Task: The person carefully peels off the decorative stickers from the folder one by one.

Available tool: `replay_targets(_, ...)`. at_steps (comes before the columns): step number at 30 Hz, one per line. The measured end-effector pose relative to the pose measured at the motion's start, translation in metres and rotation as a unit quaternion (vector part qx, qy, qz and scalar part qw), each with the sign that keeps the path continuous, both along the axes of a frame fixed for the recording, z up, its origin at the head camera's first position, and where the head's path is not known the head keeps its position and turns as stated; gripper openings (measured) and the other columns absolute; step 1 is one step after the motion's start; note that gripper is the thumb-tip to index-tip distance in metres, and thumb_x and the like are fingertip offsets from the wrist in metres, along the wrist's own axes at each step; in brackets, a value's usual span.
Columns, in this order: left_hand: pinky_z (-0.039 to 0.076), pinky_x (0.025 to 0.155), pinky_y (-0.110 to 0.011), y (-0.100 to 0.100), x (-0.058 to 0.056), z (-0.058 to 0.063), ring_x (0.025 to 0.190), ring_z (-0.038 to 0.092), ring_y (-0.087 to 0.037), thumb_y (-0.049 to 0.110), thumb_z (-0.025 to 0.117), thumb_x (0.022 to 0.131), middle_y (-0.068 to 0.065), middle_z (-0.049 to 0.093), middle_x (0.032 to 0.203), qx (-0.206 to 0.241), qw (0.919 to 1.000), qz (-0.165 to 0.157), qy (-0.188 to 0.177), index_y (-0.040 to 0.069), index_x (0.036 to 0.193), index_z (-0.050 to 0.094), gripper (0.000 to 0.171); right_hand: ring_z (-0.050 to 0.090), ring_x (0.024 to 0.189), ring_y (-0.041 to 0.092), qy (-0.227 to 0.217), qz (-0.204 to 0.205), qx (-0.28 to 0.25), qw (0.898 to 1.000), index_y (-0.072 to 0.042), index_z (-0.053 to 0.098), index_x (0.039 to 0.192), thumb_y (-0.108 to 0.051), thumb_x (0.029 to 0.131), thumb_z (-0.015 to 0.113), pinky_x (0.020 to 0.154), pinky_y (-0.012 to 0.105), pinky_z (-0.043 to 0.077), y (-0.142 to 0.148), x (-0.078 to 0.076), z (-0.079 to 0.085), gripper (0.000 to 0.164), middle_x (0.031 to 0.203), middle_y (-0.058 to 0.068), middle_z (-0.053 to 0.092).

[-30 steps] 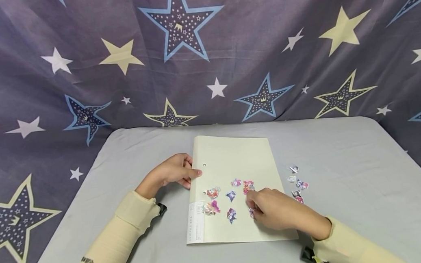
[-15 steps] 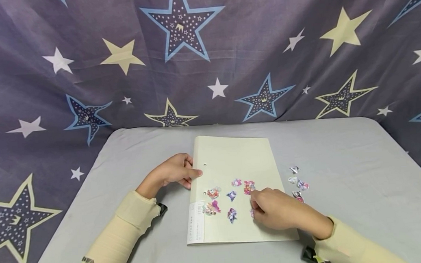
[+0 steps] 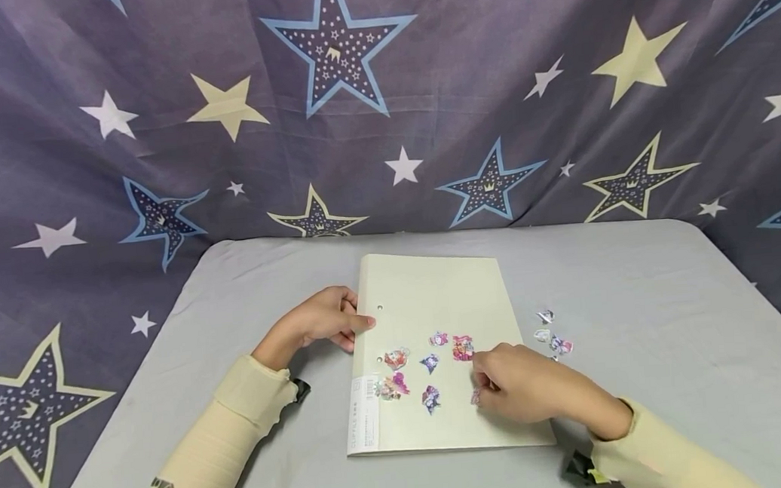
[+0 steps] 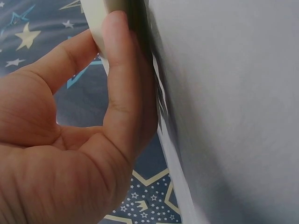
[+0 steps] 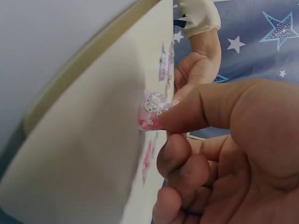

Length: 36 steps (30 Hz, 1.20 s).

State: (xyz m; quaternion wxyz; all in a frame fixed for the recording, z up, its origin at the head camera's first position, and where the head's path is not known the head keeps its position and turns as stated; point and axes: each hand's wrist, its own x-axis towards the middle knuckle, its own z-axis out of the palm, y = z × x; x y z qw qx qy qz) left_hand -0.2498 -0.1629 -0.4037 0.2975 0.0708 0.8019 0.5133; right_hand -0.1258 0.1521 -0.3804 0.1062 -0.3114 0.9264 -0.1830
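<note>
A cream clip file (image 3: 441, 286) lies flat on the table, its spine and white label (image 3: 361, 412) to the left. My left hand (image 3: 324, 317) grips the spine edge, thumb on the cover; in the left wrist view its fingers (image 4: 122, 84) lie along the spine. Over the lower cover, my right hand (image 3: 519, 382) pinches a shiny pink sticker (image 5: 152, 112) between thumb and fingers. The sticker is close to the cover; whether it touches is hard to tell. Several stickers lie on the cover, among them a red-pink one (image 3: 463, 348) and a purple one (image 3: 431, 399).
Right of the file, several loose stickers (image 3: 561, 344) lie on the grey cloth-covered table (image 3: 676, 345); my right wrist partly hides one. A dark star-print curtain (image 3: 382, 123) hangs behind the table.
My right hand has shifted slightly to the right with the pink sticker, uncovering more of the red-pink sticker and covering a loose one. The left hand and the file stay put.
</note>
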Motion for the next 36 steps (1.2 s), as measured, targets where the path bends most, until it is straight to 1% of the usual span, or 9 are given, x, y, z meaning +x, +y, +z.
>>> replay_targets(3,0.061,0.059,-0.037,0.0,0.0,0.0,0.054,0.061,-0.02,0.015,0.074,0.082,-0.013,0.059,0.079,-0.002,1.0,0.001,0.001,-0.005,0.111,0.045,0.046,0.038,0.052,0.002,0.012,-0.006,-0.002,1.0,-0.02,0.051,0.07,-0.015,0.084,0.062,0.046,0.017,0.036,0.004,-0.002,0.006,0.018,0.057,-0.011,0.044)
replay_targets(9,0.061,0.059,-0.038,0.0,0.001,0.0,0.055,0.06,-0.021,0.015,0.075,0.082,-0.013,0.058,0.08,-0.001,1.0,0.006,0.007,-0.005,0.113,0.044,0.048,0.04,0.051,0.006,0.029,-0.051,0.008,0.998,-0.019,0.053,0.07,-0.018,0.084,0.065,0.047,0.019,0.034,0.02,-0.009,0.02,0.019,0.056,-0.008,0.044)
replay_targets(13,0.061,0.059,-0.038,0.0,0.001,0.001,0.055,0.06,-0.021,0.016,0.075,0.082,-0.013,0.057,0.081,-0.003,0.9999,0.007,0.009,-0.005,0.114,0.043,0.05,0.042,0.051,0.009,0.015,-0.079,0.02,0.997,-0.017,0.053,0.072,-0.02,0.085,0.065,0.047,0.022,0.036,0.031,-0.015,0.031,0.018,0.057,-0.006,0.046)
replay_targets(17,0.061,0.059,-0.038,-0.001,0.001,0.002,0.055,0.06,-0.021,0.017,0.075,0.081,-0.012,0.056,0.08,-0.003,0.9998,0.013,0.012,-0.005,0.112,0.044,0.049,0.044,0.049,0.01,-0.005,-0.093,0.025,0.995,-0.015,0.054,0.075,-0.021,0.087,0.064,0.045,0.023,0.037,0.043,-0.022,0.036,0.017,0.058,-0.004,0.049)
replay_targets(21,0.061,0.058,-0.038,0.0,0.001,0.002,0.054,0.06,-0.021,0.017,0.075,0.081,-0.011,0.054,0.079,-0.002,0.9997,0.02,0.014,-0.004,0.111,0.045,0.048,0.042,0.051,0.011,-0.008,-0.101,0.029,0.994,-0.014,0.054,0.075,-0.022,0.089,0.062,0.047,0.024,0.035,0.058,-0.032,0.036,0.018,0.061,-0.002,0.049)
replay_targets(27,0.061,0.057,-0.037,0.002,0.002,0.003,0.055,0.06,-0.021,0.017,0.075,0.08,-0.012,0.054,0.081,-0.001,0.9996,0.024,0.016,-0.004,0.11,0.045,0.048,0.045,0.053,0.013,-0.038,-0.122,0.035,0.991,-0.012,0.055,0.075,-0.021,0.089,0.06,0.049,0.025,0.037,0.079,-0.05,0.027,0.018,0.064,0.0,0.052)
replay_targets(29,0.061,0.057,-0.037,0.002,0.002,0.003,0.055,0.06,-0.02,0.018,0.076,0.08,-0.012,0.054,0.081,-0.001,0.9995,0.026,0.017,-0.004,0.11,0.045,0.048,0.045,0.054,0.013,-0.04,-0.129,0.043,0.99,-0.011,0.056,0.075,-0.021,0.089,0.06,0.05,0.025,0.037,0.086,-0.054,0.025,0.018,0.064,0.0,0.051)
replay_targets(33,0.061,0.057,-0.037,0.002,0.001,0.003,0.055,0.06,-0.02,0.018,0.076,0.08,-0.011,0.054,0.081,-0.002,0.9994,0.029,0.016,-0.003,0.11,0.044,0.048,0.041,0.053,0.013,-0.053,-0.144,0.049,0.987,-0.011,0.053,0.07,-0.02,0.087,0.06,0.048,0.025,0.033,0.097,-0.061,0.022,0.02,0.06,-0.001,0.045)
replay_targets(36,0.061,0.058,-0.038,0.002,0.0,0.003,0.055,0.06,-0.021,0.017,0.076,0.08,-0.011,0.054,0.081,-0.001,0.9994,0.03,0.014,-0.003,0.11,0.045,0.048,0.035,0.051,0.012,-0.067,-0.152,0.052,0.985,-0.013,0.05,0.064,-0.019,0.086,0.06,0.047,0.024,0.03,0.103,-0.065,0.018,0.025,0.055,-0.003,0.039)
